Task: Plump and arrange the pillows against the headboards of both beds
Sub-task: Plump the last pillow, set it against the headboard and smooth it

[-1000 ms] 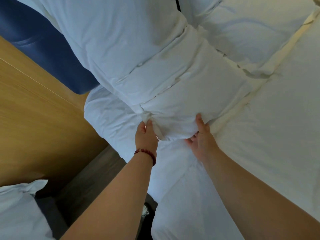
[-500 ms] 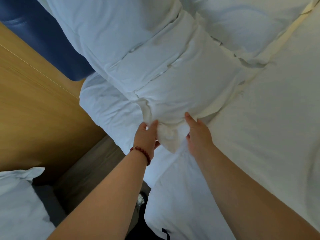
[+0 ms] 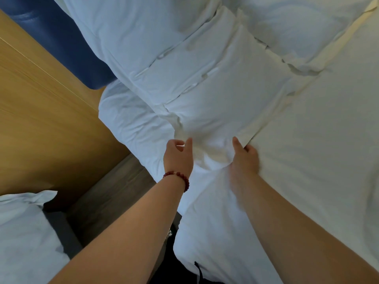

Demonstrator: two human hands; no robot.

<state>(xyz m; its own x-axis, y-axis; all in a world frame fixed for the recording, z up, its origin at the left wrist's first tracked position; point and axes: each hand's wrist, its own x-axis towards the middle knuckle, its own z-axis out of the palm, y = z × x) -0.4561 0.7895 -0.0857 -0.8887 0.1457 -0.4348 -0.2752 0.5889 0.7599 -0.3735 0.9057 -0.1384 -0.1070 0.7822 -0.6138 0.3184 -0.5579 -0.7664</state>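
A white pillow lies at the head of the bed, its near corner bunched up between my two hands. My left hand, with a red bead bracelet on the wrist, pinches the left side of that corner. My right hand grips the right side of the corner, thumb on top and fingers tucked under where the pillow meets the duvet. A second white pillow leans behind it against the blue headboard. A third pillow lies at the top right.
The white duvet covers the bed to the right and below my arms. A wooden wall panel stands at the left, with grey floor in the gap. A pillow of the other bed shows at the bottom left.
Both hands stay on the pillow's near corner and have drawn it in tighter. My right hand has slid further under the pillow's edge at the duvet.
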